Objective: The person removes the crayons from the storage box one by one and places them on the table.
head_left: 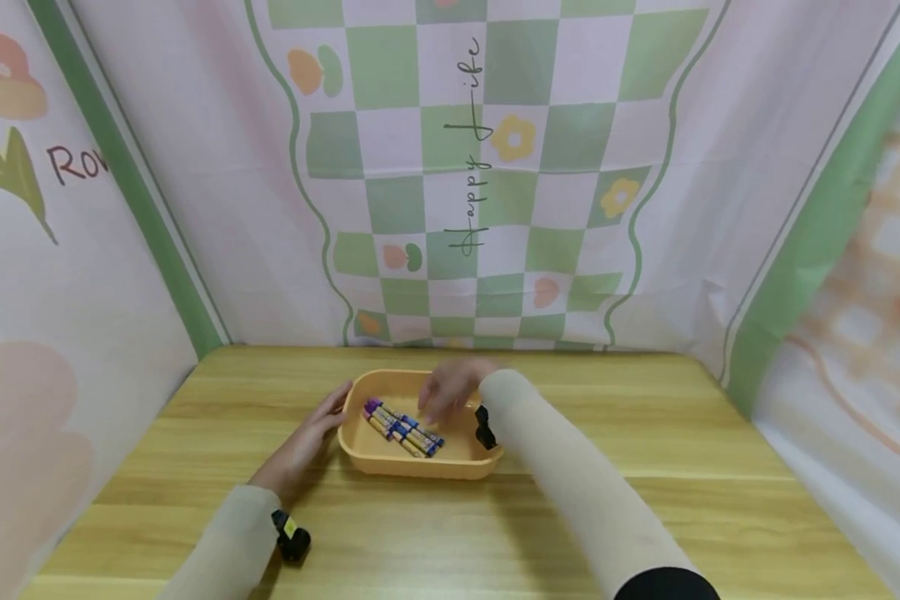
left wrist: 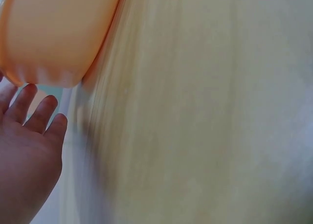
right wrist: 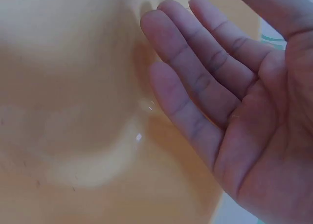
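A yellow-orange plastic basket (head_left: 420,469) stands on the wooden table. Several crayons (head_left: 403,431) with blue and yellow wrappers lie side by side in its left half, slanting, purple tips at the upper left. My left hand (head_left: 300,450) is at the basket's left end, its fingertips at the rim in the head view; the left wrist view shows the fingers spread below the basket wall (left wrist: 54,33). Over the back of the basket hovers my right hand (head_left: 453,392), to the right of the crayons. Its palm and loosely extended fingers (right wrist: 168,38) show nothing held in the right wrist view.
The wooden table (head_left: 645,467) spreads around the basket on all sides. Behind it hangs a curtain (head_left: 450,167) with green checks and lettering, and further printed cloth closes off the left and right sides. Small black cameras (head_left: 291,537) sit at both wrists.
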A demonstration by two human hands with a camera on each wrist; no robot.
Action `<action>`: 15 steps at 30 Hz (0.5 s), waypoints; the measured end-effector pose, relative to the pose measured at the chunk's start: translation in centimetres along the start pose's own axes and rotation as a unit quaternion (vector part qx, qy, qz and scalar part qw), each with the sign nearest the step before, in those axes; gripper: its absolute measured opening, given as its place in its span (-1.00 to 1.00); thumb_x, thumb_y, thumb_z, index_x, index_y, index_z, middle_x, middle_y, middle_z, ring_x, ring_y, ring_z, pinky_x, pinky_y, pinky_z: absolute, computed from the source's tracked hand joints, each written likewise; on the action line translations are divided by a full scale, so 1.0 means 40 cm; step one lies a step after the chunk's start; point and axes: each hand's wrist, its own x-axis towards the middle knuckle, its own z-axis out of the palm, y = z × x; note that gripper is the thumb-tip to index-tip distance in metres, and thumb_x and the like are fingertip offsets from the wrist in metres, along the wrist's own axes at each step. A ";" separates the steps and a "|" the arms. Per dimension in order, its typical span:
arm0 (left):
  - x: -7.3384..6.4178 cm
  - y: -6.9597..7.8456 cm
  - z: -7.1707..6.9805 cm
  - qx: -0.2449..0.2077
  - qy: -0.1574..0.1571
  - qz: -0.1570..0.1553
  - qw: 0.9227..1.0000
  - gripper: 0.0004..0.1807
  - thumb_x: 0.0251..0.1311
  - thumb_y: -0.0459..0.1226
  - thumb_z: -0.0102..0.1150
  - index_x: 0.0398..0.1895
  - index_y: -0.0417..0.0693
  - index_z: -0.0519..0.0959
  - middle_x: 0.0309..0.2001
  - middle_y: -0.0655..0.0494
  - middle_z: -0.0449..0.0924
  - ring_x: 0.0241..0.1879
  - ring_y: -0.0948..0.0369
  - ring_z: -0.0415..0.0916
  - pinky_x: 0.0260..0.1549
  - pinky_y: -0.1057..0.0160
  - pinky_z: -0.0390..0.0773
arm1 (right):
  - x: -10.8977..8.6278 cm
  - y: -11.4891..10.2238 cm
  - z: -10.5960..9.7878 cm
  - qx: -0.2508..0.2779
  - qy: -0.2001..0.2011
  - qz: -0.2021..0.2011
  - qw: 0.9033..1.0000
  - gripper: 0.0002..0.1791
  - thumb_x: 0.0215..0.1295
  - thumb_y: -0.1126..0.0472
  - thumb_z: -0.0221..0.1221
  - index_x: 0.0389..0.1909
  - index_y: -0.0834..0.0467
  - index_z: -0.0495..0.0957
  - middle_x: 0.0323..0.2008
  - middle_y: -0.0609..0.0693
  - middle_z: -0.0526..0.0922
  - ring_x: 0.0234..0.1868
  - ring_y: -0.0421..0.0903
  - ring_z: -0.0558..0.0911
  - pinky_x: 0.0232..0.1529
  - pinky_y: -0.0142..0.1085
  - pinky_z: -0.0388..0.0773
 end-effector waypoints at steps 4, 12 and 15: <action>0.003 -0.003 0.001 0.002 -0.004 0.010 1.000 -0.35 0.55 -0.13 -0.25 0.64 0.22 -0.08 0.62 0.05 -0.21 0.56 -0.02 -0.35 0.43 -0.22 -0.39 | 0.010 -0.001 0.014 0.017 -0.010 0.010 1.000 -0.66 0.22 0.08 0.40 -0.03 0.06 0.60 -0.18 -0.05 0.68 -0.15 -0.12 0.64 0.05 -0.16 0.58; -0.001 0.000 0.002 0.006 0.001 0.004 1.000 -0.38 0.56 -0.12 -0.27 0.63 0.30 -0.05 0.62 0.16 -0.25 0.57 0.01 -0.41 0.42 -0.23 -0.43 | 0.032 -0.005 0.037 0.083 -0.023 0.024 0.996 -0.67 0.20 0.26 0.40 -0.05 0.21 0.57 -0.31 -0.01 0.66 -0.33 -0.16 0.59 -0.21 -0.29 0.60; -0.001 0.001 0.006 0.007 0.001 0.001 1.000 -0.38 0.56 -0.11 -0.28 0.63 0.31 -0.05 0.62 0.17 -0.25 0.57 0.01 -0.40 0.42 -0.23 -0.43 | 0.033 -0.001 0.042 0.089 -0.025 0.025 0.995 -0.71 0.22 0.29 0.38 -0.07 0.21 0.57 -0.35 -0.03 0.67 -0.38 -0.18 0.58 -0.29 -0.33 0.54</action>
